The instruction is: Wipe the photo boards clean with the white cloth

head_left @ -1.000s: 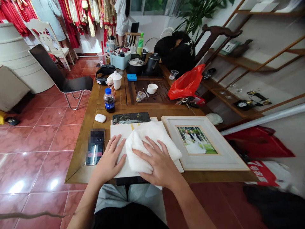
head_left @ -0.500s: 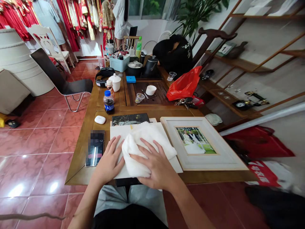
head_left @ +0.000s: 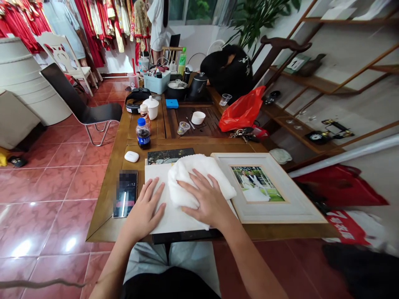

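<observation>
My right hand (head_left: 208, 201) lies flat with spread fingers on a white cloth (head_left: 195, 172), pressing it onto a white flat board (head_left: 168, 218) at the near edge of the wooden table (head_left: 107, 195). My left hand (head_left: 145, 209) rests flat on the board's left part, fingers apart. A white-framed wedding photo (head_left: 264, 189) lies just right of the cloth. A dark photo print (head_left: 170, 155) sits behind the board.
A phone (head_left: 125, 193) and a white earbud case (head_left: 131, 156) lie to the left. Further back stand a cola bottle (head_left: 143, 133), a white cup (head_left: 198, 117), a kettle (head_left: 198, 85) and a red bag (head_left: 243, 110). A person in black (head_left: 229, 68) slumps at the far end. A black chair (head_left: 81, 104) stands left.
My right hand has pushed the cloth away from me and to the right across the board, up to the photo frame's edge. My left hand has stayed in place.
</observation>
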The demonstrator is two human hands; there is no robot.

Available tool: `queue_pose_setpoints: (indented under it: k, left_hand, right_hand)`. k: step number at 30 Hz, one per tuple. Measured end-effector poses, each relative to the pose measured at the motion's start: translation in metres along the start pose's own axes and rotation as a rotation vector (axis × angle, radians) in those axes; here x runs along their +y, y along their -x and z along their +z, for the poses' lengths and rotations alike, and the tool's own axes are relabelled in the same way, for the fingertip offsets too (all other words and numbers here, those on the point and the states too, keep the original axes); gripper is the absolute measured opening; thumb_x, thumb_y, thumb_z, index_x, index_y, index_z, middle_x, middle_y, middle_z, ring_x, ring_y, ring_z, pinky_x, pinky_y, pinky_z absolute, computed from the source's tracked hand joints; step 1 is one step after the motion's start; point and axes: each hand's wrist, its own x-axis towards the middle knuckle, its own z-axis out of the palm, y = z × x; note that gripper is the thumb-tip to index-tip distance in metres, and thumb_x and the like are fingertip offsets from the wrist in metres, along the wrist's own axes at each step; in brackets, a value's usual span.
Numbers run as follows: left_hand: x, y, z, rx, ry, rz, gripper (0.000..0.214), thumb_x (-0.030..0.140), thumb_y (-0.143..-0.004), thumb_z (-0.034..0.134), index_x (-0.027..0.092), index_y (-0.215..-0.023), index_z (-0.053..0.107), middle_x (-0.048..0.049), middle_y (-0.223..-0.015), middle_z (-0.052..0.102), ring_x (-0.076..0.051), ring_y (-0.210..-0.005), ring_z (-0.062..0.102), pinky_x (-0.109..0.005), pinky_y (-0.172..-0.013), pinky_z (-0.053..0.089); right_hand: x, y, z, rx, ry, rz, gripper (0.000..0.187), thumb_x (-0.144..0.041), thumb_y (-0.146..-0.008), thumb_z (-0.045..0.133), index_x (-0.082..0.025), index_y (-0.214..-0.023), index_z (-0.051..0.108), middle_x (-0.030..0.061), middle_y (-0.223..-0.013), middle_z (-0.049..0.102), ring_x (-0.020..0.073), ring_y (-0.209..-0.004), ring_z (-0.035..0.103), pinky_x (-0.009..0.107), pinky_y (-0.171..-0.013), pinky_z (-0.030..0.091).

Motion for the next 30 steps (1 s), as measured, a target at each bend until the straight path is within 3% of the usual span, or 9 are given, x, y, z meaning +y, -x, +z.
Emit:
queue_pose_setpoints:
  k: [7,12,21,25,30]
  left_hand:
    - [0.0,0.001,0.001,0.002,-0.016,-0.001,0.056,0.036,-0.106,0.038,0.022,-0.16,0.03,-0.0105,-0.169,0.021,-0.03,-0.157,0.012,-0.055,-0.125,0.026]
    - [0.0,0.001,0.003,0.008,-0.02,0.002,0.056,0.036,-0.106,0.039,0.023,-0.16,0.03,-0.0094,-0.169,0.021,-0.03,-0.157,0.013,-0.054,-0.125,0.026]
    - [0.001,0.0,0.001,-0.004,-0.007,-0.015,0.056,0.035,-0.106,0.038,0.023,-0.16,0.031,-0.0092,-0.169,0.02,-0.031,-0.157,0.012,-0.054,-0.125,0.027]
    - [0.001,0.0,0.0,-0.009,0.001,-0.022,0.056,0.035,-0.106,0.038,0.024,-0.16,0.03,-0.0088,-0.169,0.021,-0.031,-0.157,0.013,-0.055,-0.125,0.027]
    - [0.002,0.0,0.0,-0.001,0.017,-0.038,0.056,0.035,-0.106,0.039,0.027,-0.16,0.029,-0.0074,-0.169,0.021,-0.032,-0.157,0.014,-0.055,-0.124,0.027]
  right_hand:
    - [0.024,-0.004,0.002,0.119,0.105,0.163,0.059,-0.051,-0.092,0.056,-0.026,-0.146,0.053,0.0161,-0.148,0.053,0.0392,-0.145,0.036,0.066,-0.11,0.031]
    - [0.027,0.02,0.0,0.12,0.111,0.122,0.058,-0.05,-0.09,0.058,-0.027,-0.143,0.056,0.015,-0.143,0.057,0.037,-0.144,0.039,0.062,-0.11,0.032]
    - [0.008,0.078,0.0,0.158,0.102,0.021,0.058,-0.042,-0.082,0.06,-0.024,-0.137,0.059,0.0155,-0.14,0.057,0.0377,-0.143,0.04,0.059,-0.112,0.027]
    - [0.007,0.082,0.0,0.16,0.09,0.03,0.059,-0.041,-0.081,0.059,-0.025,-0.137,0.06,0.015,-0.139,0.057,0.0396,-0.142,0.039,0.06,-0.114,0.024]
    - [-0.006,0.068,0.002,0.157,0.027,-0.017,0.06,-0.049,-0.082,0.058,-0.028,-0.138,0.06,0.0133,-0.136,0.059,0.041,-0.142,0.038,0.063,-0.115,0.019]
